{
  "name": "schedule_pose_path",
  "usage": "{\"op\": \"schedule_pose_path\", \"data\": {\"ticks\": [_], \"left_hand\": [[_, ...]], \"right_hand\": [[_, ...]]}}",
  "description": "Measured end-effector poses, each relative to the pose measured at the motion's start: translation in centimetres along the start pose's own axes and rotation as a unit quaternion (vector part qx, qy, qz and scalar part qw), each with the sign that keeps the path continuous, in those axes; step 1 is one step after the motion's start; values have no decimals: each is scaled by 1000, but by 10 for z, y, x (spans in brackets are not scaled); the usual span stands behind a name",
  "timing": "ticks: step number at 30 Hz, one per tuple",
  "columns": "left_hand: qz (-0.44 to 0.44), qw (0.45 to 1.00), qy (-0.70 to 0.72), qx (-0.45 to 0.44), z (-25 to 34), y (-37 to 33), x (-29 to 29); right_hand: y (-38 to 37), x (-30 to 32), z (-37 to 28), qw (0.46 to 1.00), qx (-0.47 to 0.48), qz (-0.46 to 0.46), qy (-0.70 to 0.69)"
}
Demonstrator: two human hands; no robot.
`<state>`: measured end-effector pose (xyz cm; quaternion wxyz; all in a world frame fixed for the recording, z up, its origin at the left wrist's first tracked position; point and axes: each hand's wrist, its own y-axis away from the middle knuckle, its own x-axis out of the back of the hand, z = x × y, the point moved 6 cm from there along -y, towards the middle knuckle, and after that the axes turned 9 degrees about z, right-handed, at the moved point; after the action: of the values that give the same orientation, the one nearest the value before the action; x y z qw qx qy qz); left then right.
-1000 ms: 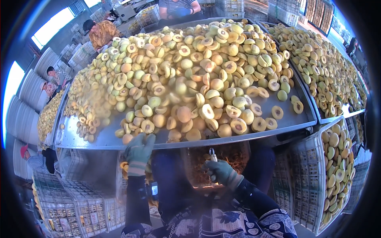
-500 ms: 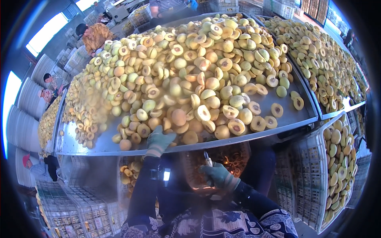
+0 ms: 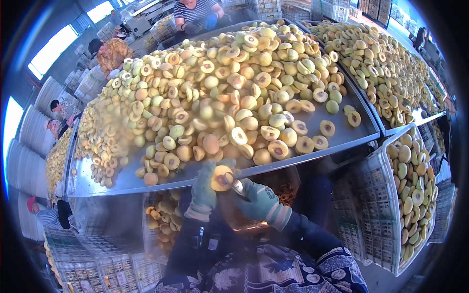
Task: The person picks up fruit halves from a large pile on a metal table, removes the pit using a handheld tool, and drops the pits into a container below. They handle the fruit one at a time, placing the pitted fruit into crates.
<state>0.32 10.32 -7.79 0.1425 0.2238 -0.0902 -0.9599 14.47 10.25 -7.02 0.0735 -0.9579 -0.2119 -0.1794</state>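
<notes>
My left hand (image 3: 202, 190), in a grey-green glove, holds up a peach half (image 3: 220, 177) just off the front edge of the metal table. Its cut face and dark pit hollow are turned toward my right hand. My gloved right hand (image 3: 259, 201) is closed round a small pitting tool (image 3: 238, 187), whose metal end meets the fruit near the pit. Part of the tool is covered by my fingers. Behind both hands, a large heap of halved yellow peaches (image 3: 195, 105) covers most of the metal table (image 3: 124, 185).
A crate (image 3: 391, 195) of peach halves stands at my right, others (image 3: 163, 222) below the table at left. Pits and scraps (image 3: 286, 193) lie in a container between my knees. A second heaped table (image 3: 381, 73) adjoins at right. Co-workers sit across (image 3: 195, 14) and along the left (image 3: 112, 53).
My left hand has come off the heap's front edge with a peach half and lifted it toward me. My right hand has risen and brought the pitting tool to it.
</notes>
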Motion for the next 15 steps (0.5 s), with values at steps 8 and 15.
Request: {"op": "schedule_pose_path", "data": {"ticks": [8,15], "left_hand": [[-43,996,12,-76,-10,20,-30],[44,995,82,-36,-18,31,-37]], "right_hand": [[22,17,6,999,-2,35,3],[35,18,-5,996,-16,72,-53]]}}
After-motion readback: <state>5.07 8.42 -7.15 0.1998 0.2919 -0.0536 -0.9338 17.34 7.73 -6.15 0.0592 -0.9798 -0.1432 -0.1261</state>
